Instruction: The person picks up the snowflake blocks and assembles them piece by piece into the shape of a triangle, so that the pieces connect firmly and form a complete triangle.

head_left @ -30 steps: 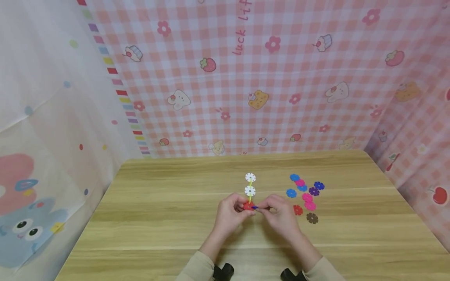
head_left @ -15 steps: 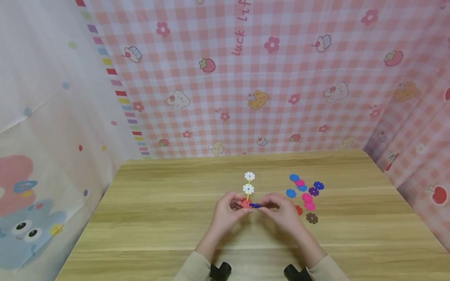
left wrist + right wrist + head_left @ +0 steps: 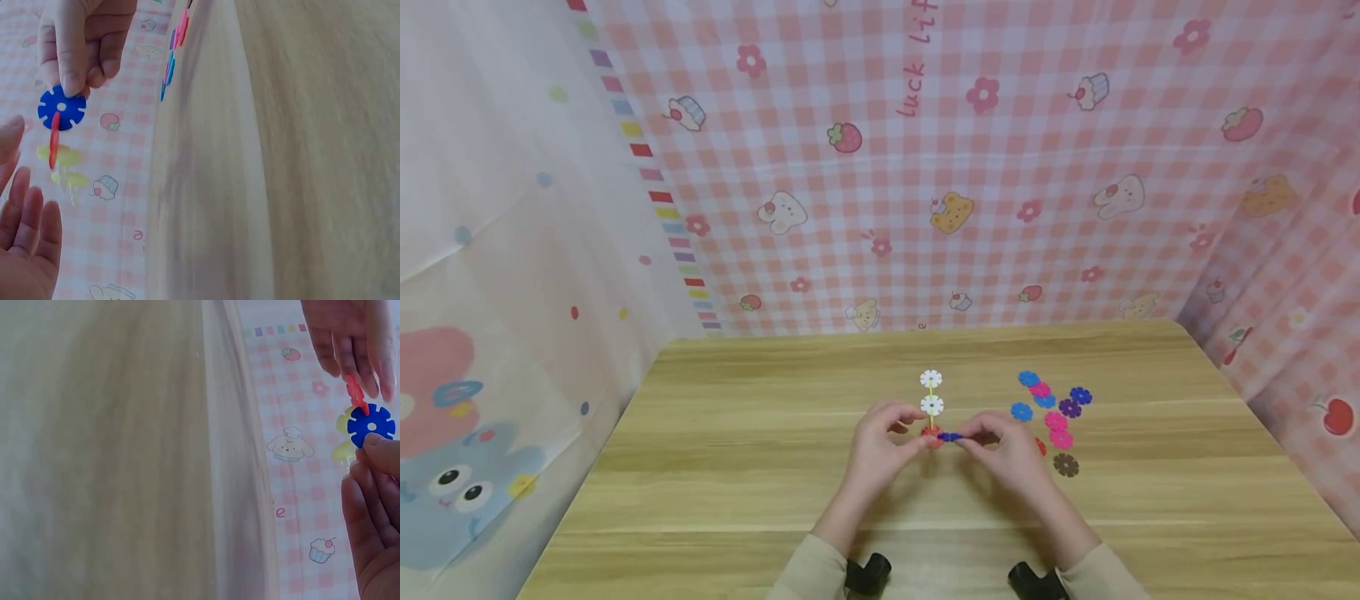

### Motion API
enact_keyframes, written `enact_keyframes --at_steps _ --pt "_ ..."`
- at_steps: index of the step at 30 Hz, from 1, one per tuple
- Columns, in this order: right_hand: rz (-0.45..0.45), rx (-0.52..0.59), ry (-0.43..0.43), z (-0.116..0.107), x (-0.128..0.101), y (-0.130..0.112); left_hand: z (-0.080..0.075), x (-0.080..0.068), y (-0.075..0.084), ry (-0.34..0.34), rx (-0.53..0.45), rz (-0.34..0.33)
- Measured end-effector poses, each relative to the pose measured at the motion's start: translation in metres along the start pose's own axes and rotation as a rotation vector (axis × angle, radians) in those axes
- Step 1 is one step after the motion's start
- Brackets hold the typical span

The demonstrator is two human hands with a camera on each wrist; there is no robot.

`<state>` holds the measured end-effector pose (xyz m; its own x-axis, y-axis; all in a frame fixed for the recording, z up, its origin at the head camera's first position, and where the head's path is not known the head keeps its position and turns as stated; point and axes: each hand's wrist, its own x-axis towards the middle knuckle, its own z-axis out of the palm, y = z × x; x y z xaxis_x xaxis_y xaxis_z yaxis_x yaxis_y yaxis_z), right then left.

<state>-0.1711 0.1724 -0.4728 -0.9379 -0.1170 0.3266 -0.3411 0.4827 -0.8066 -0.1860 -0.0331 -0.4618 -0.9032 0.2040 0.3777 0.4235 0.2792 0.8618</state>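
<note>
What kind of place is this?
Probably a play corner at home: a wooden table, cartoon pink checked cloth hung behind it, and bright toy snowflake discs being clipped together by both hands.

blue disc (image 3: 951, 437), red disc (image 3: 930, 432), pink gingham backdrop (image 3: 1000, 208)

Soft, even light fills the head view — bright, no glare, with only faint shadows under the forearms on the wooden surface (image 3: 737, 467), and the checked backdrop (image 3: 1000, 208) bows at the frame's edges from the wide lens. Both wrist views are washed out and hazy — the surface smears into pale blur, while the blue disc (image 3: 61, 108) stays fairly sharp.
</note>
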Motion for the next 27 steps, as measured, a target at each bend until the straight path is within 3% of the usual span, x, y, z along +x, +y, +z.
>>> enact_keyframes --at_steps 5,10,21,27 --pt "-0.041 -0.017 0.004 0.003 0.000 0.000 0.004 -0.001 0.002 -0.041 0.035 0.048" --pt "-0.072 -0.015 0.011 0.006 0.000 -0.002 0.009 -0.002 -0.001 -0.032 0.037 0.064" --pt "-0.062 -0.014 0.026 0.008 0.001 -0.003 0.011 -0.002 -0.001 -0.001 -0.015 -0.012" --pt "0.035 0.005 -0.035 -0.005 0.000 0.001 0.011 -0.001 -0.001 0.025 -0.011 -0.045"
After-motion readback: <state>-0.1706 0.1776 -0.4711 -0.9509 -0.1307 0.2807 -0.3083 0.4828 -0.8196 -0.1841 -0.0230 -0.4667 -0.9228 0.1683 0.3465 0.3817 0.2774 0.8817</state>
